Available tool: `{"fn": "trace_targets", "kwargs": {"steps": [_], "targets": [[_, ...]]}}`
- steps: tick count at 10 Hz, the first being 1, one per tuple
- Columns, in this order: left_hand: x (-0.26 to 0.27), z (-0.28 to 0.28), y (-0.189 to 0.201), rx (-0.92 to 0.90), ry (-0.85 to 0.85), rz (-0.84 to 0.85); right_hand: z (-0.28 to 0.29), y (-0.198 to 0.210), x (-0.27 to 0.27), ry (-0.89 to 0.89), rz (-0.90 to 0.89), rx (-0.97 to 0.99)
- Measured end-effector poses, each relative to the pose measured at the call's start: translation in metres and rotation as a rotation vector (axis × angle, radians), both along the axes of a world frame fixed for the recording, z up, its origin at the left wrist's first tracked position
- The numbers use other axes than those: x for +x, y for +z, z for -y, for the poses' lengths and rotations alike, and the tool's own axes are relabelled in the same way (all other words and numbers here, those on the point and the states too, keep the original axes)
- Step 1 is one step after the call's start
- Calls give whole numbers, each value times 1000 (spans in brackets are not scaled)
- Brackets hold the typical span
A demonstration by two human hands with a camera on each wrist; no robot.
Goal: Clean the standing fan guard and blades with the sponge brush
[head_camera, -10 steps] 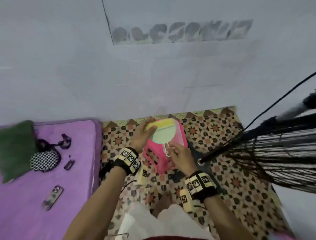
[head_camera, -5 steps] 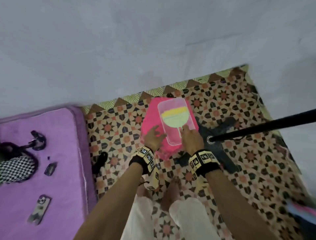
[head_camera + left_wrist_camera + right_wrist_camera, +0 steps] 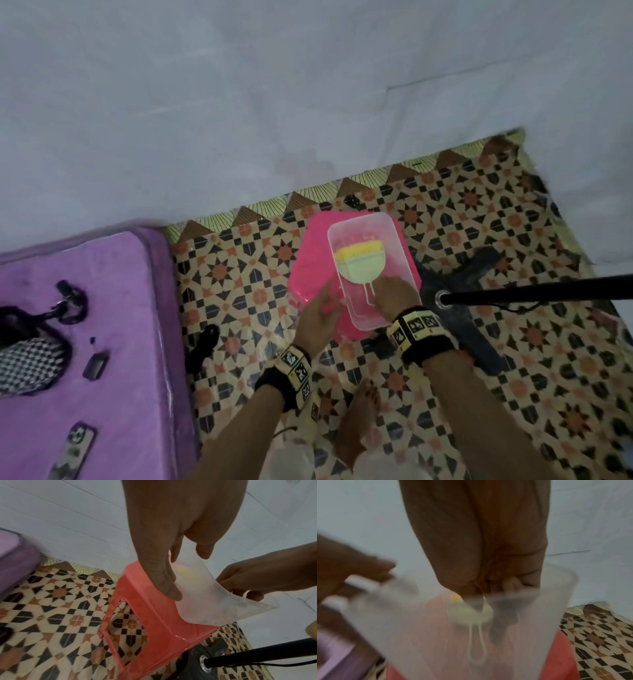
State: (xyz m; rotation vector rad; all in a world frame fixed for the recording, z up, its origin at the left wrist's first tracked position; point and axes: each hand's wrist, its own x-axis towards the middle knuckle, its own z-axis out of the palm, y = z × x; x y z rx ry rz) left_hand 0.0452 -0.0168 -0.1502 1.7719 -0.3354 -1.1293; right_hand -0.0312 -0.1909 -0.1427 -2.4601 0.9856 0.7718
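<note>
Patterned floor (image 3: 239, 294): tiled in black, orange and cream stars; a bare foot (image 3: 359, 421) stands on it nearest the camera.
Left hand (image 3: 317, 317): fingers straight, tips touching the near left side wall of the clear rectangular plastic tub (image 3: 404, 246) (the left wrist view shows this best).
Right hand (image 3: 394, 294): reaches inside the tub, fingers bent down at the thin loop handle of the brush; the blur leaves it unclear whether this grip is clamped on the handle or only touching it.
Sponge brush (image 3: 361, 267): pale green round plastic body with a yellow sponge edge, lying flat in the tub, sponge end towards the wall.
Pink plastic stool (image 3: 308, 270): carries the tub on its seat.
Fan: only its black pole (image 3: 534, 294) and dark cross base (image 3: 476, 270) show, just right of the stool.
Purple mattress (image 3: 130, 308): at left, phone and small items on it.
</note>
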Motion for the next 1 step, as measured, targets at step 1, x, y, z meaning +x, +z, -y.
{"fn": "trace_targets", "kwargs": {"steps": [1], "targets": [[-8, -49, 19, 141, -7, -56, -11, 43, -5, -225, 199, 30]]}}
